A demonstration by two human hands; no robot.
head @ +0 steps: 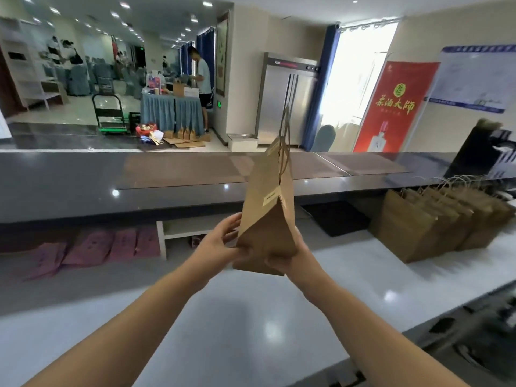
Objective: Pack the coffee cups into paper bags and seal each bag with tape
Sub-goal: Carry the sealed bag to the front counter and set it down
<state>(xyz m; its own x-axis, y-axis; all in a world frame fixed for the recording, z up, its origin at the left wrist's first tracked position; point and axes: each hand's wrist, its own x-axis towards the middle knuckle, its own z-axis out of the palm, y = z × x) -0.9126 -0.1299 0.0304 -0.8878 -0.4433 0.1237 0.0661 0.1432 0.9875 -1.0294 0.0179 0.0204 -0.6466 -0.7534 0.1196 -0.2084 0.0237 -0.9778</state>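
The brown paper bag with twisted handles [268, 216] is light and crushes easily, so both hands, left [223, 241] and right [290, 258], curl softly around its flat bottom.

There is a single view, taken from the person's head, wide-angled, with straight lines bowing toward the edges. It looks forward and slightly down along both forearms, which enter from the bottom edge and meet near the middle of the frame. The left hand [223, 241] and right hand [287, 259] sit close to the lens, with the paper bag [268, 208] between them at about arm's length. The white bench [237, 317] fills the lower part of the frame. Beyond it the view faces a dark raised ledge [83, 185], then a large hall far off. No second view shares this scene.
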